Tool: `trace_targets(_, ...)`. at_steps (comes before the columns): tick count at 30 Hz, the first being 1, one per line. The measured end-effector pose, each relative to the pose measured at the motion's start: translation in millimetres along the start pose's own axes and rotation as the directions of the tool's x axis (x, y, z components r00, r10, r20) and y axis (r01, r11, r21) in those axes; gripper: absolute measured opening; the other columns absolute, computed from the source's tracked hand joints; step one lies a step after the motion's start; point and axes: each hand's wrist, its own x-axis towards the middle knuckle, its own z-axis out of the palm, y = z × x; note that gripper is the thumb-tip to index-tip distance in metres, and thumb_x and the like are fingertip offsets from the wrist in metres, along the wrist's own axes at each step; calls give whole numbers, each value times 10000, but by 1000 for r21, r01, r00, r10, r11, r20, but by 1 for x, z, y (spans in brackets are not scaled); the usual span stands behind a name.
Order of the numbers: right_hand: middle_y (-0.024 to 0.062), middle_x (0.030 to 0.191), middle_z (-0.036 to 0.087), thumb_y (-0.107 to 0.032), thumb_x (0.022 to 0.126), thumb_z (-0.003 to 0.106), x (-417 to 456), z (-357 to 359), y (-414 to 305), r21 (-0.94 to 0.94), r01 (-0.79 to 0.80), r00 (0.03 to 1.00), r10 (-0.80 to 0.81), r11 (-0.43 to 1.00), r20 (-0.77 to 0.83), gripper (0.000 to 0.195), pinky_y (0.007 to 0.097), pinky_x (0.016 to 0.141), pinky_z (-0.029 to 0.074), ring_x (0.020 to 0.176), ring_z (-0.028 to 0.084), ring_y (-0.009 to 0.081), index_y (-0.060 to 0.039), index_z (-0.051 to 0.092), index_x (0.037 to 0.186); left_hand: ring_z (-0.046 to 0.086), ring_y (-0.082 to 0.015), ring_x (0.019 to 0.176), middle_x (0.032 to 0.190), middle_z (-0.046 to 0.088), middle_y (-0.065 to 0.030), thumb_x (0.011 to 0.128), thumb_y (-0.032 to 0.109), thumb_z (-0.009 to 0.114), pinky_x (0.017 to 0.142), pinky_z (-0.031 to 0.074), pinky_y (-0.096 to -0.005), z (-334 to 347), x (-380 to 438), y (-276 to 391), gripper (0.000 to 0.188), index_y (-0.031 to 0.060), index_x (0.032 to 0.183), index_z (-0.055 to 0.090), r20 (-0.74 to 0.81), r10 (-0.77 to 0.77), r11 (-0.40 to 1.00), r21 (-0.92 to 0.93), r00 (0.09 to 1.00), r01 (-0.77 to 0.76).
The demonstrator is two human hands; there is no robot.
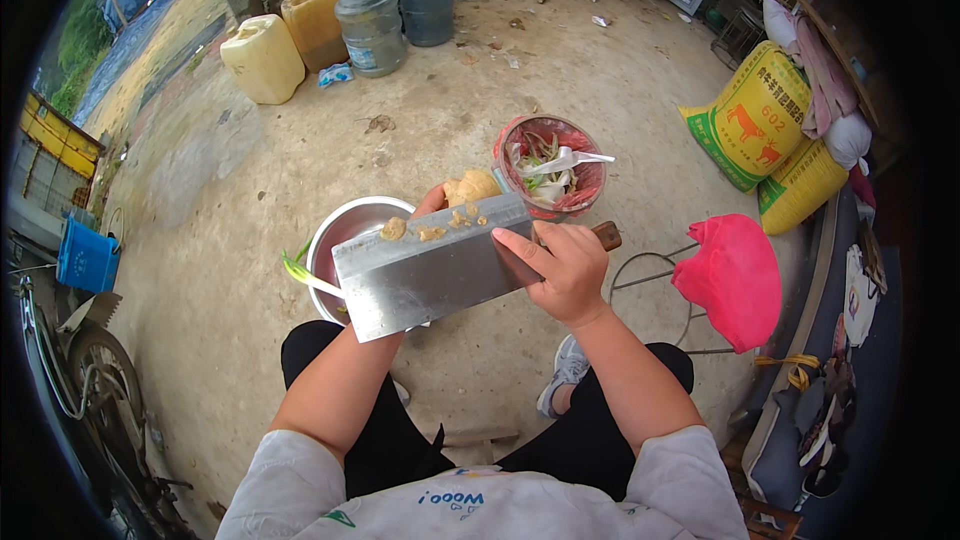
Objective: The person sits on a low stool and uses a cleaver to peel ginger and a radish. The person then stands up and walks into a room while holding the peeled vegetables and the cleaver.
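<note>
My right hand (568, 270) grips a broad steel cleaver (420, 285) near its wooden handle (606, 235), index finger laid along the blade. The blade lies tilted across the view, with several tan scraps (430, 232) stuck along its upper edge. Just beyond it, my left hand (431, 202) holds a knobby tan root (472, 186), which looks like ginger. Most of that hand is hidden behind the blade. Below on the left stands a metal basin (316, 259), partly covered by the cleaver. A green onion (309, 277) sticks out over its rim.
A bin with a red liner (586, 141) holds vegetable scraps just ahead. To the right are a stool with a pink cover (727, 281) and yellow feed sacks (761, 116). Jerrycans (264, 60) and water jugs (371, 26) stand ahead left; a motorcycle (105, 367) is at left.
</note>
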Motion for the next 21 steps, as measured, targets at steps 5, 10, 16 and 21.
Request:
trace_targets(5,31,860,619,-109,743,726,-3,3,-1,4,29,1000,-29,1000,11,474,325,601,431,677,587,202,-312,747,1172,683,-197,1090,1251,648,-109,1009,220,594,905,597,-340,-10,16,-8,436,37,1391,490,58,-117,954,-271,991,128)
trace_targets(10,44,868,626,-114,747,722,-3,4,-6,-7,48,999,-48,999,-4,477,323,594,426,671,585,202,-317,745,1179,705,-201,1034,1192,685,-111,1054,261,494,882,598,-323,-24,23,-16,374,35,1347,547,161,-192,883,-403,968,242)
trace_targets(16,24,793,578,-63,681,707,-3,0,2,-28,12,1000,-12,1000,-11,518,341,594,402,663,560,221,-276,766,1150,702,-189,1037,1237,666,-130,1049,263,504,890,591,-307,-8,1,0,422,13,1390,510,155,-166,887,-408,974,216)
trace_targets(21,15,778,570,-89,681,738,-6,-2,10,-43,-2,1000,1,999,-7,499,346,592,401,657,559,219,-274,768,1144,687,-176,1073,1267,649,-126,1026,279,548,889,593,-296,6,-11,17,483,11,1421,476,100,-149,922,-346,984,175)
